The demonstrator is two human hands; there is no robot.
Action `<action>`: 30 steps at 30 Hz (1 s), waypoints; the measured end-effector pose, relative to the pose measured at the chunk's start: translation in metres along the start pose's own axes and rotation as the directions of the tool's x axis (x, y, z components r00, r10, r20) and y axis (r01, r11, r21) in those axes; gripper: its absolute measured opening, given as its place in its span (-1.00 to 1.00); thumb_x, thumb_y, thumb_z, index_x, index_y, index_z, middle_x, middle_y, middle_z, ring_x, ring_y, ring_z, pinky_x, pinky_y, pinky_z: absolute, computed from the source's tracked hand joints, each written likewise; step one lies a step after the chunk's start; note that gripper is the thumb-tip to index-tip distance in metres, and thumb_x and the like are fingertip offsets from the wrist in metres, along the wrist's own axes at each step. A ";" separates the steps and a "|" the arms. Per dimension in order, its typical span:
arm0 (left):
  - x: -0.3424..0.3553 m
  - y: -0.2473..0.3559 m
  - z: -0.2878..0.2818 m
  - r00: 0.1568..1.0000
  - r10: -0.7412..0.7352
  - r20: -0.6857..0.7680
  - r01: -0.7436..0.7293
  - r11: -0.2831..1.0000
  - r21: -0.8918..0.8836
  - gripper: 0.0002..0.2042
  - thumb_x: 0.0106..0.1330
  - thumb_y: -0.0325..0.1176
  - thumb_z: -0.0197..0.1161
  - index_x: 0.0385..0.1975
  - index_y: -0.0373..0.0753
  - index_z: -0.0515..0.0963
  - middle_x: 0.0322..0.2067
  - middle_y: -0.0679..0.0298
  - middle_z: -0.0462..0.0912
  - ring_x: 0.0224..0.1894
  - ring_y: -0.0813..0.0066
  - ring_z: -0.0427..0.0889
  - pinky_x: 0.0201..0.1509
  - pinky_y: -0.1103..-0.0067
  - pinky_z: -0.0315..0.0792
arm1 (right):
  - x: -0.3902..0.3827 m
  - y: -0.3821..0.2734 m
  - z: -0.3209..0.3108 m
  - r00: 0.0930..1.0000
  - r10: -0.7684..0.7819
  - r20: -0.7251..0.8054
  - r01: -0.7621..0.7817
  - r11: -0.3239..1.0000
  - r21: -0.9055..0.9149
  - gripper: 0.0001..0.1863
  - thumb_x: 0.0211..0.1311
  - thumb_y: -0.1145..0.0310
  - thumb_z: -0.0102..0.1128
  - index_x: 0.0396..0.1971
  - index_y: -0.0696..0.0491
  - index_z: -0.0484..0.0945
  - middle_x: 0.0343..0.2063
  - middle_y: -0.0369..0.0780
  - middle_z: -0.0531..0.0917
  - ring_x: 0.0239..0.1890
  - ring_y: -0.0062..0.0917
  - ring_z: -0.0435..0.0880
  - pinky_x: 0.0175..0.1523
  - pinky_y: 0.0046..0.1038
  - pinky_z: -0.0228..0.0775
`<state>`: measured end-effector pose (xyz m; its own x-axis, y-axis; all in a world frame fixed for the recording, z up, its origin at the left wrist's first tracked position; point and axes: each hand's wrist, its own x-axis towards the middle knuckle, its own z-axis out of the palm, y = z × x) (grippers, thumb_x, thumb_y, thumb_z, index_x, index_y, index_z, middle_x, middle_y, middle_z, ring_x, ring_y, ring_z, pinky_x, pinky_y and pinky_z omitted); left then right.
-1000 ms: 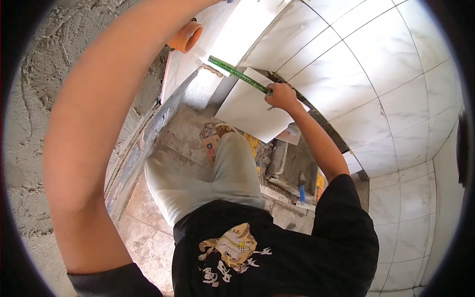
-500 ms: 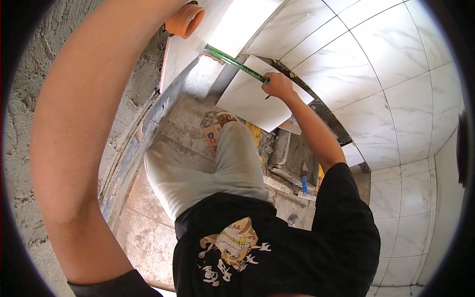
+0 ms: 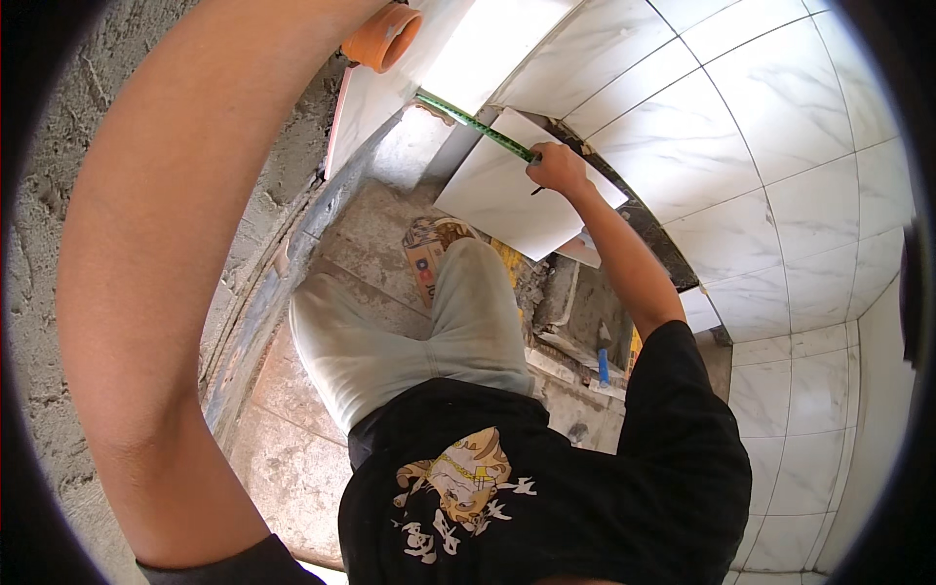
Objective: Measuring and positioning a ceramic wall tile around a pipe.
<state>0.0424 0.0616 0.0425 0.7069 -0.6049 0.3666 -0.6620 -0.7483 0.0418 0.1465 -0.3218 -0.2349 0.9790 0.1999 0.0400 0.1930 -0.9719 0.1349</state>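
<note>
My right hand is closed around the near end of a green tape measure, whose strip is stretched toward the upper left. A thin dark stick, perhaps a pencil, pokes out below the fist. Beneath the hand is a loose white tile, set beside the dark gap at the foot of the tiled wall. The strip's far end meets the pale panel near the orange pipe. My left arm reaches up past the picture's top edge, so its hand is out of sight.
A white marbled tile wall curves along the right. Rough cement covers the left side. A grey mortar trough and a blue-handled tool sit by my right side. Printed cardboard lies near my knee.
The whole view has shifted a little, so the scene sits slightly lower and to the right. My right hand keeps its hold on the tape measure over the tile.
</note>
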 end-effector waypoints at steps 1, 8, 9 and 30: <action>0.007 0.014 0.016 0.982 -0.145 -0.121 0.171 0.953 0.249 -0.69 0.09 -0.27 0.52 -0.20 -0.28 0.75 -0.13 0.04 0.75 -0.01 0.14 0.74 0.02 0.38 0.63 | 0.000 0.002 0.000 1.000 0.010 0.013 -0.010 1.000 -0.001 -0.58 -0.04 0.23 0.21 -0.10 -0.11 0.75 -0.24 -0.05 0.75 -0.13 -0.13 0.73 0.01 -0.18 0.59; 0.011 0.022 0.030 0.886 -0.279 -0.370 0.438 0.767 0.469 -0.70 0.19 -0.28 0.43 -0.14 -0.32 0.70 -0.03 0.02 0.67 0.01 0.17 0.71 -0.01 0.40 0.63 | -0.013 0.006 -0.022 0.997 -0.037 -0.067 0.042 0.997 0.061 -0.56 -0.05 0.19 0.24 -0.08 -0.12 0.74 -0.28 -0.01 0.74 -0.14 -0.05 0.72 0.03 -0.10 0.57; 0.011 0.022 0.029 0.879 -0.265 -0.396 0.441 0.766 0.467 -0.70 0.19 -0.28 0.43 -0.14 -0.32 0.70 -0.03 0.02 0.67 0.01 0.17 0.71 -0.01 0.40 0.63 | -0.017 0.012 -0.032 0.991 -0.036 -0.128 0.047 0.995 0.088 -0.56 -0.05 0.18 0.25 -0.09 -0.11 0.74 -0.28 0.00 0.74 -0.15 -0.03 0.71 0.02 -0.11 0.57; 0.026 -0.001 0.049 0.891 -0.016 -0.455 0.353 0.656 0.667 -0.74 0.13 -0.54 0.30 -0.15 -0.29 0.64 -0.13 0.22 0.60 0.02 0.36 0.60 0.12 0.51 0.47 | -0.023 0.028 -0.297 0.911 -0.012 -0.412 -0.088 0.971 -0.224 -0.58 0.01 0.19 0.20 -0.09 -0.08 0.75 -0.33 -0.08 0.76 -0.20 -0.15 0.76 -0.06 -0.17 0.62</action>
<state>0.0741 0.0331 0.0067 0.5268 -0.4029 0.7484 -0.0188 -0.8858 -0.4637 0.1096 -0.3172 0.0624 0.8623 0.2453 0.4431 0.0860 -0.9331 0.3493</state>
